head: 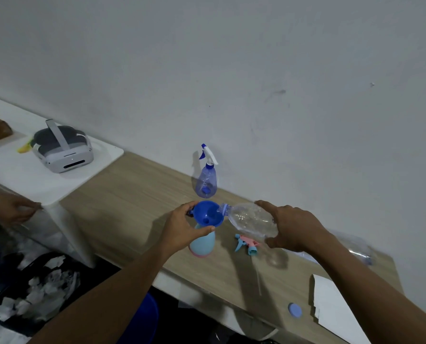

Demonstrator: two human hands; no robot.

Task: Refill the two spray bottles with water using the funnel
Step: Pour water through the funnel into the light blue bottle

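A blue funnel [207,213] sits in the neck of a light blue and pink spray bottle [203,245] on the wooden table [132,194]. My left hand [184,228] grips the bottle's neck just under the funnel. My right hand [294,225] holds a clear plastic water bottle [249,218] tipped on its side, its mouth over the funnel's rim. The pink and blue sprayer head [246,244] lies on the table beside the bottle. A translucent blue spray bottle [206,181] with its white sprayer on stands behind, by the wall.
A white headset [63,147] rests on a white surface at the left. Another person's hand [11,209] holds that surface's edge. A blue cap [295,310], white paper [331,301] and another clear bottle [358,252] lie at the right.
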